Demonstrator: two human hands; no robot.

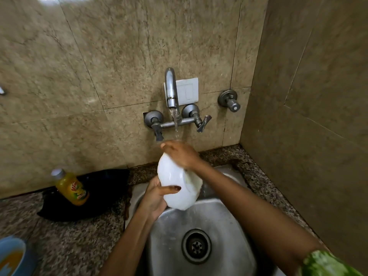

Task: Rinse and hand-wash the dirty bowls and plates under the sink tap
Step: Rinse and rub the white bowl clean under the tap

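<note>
A person stands at a steel sink [229,246] set into a speckled granite counter [79,236], washing 1 white bowl [175,188] held up over the basin. The bowl is tilted nearly on edge, its rounded underside toward the viewer and its long axis running from lower right up to upper left, toward the tap [171,88]. Water [176,124] runs straight down from the spout and lands at the bowl's upper rim. The left hand [154,196] grips the bowl's lower edge from the left, thumb curled across the underside. The right hand [180,154] lies over the upper rim, fingers bent onto it, directly under the stream and nearer the tap than the left. Whether it grips or merely rubs is unclear. To the left, a yellow dish-soap bottle [70,187] lies on a black cloth [95,196]; a blue bowl [12,255] with orange residue sits at the lower left corner.
</note>
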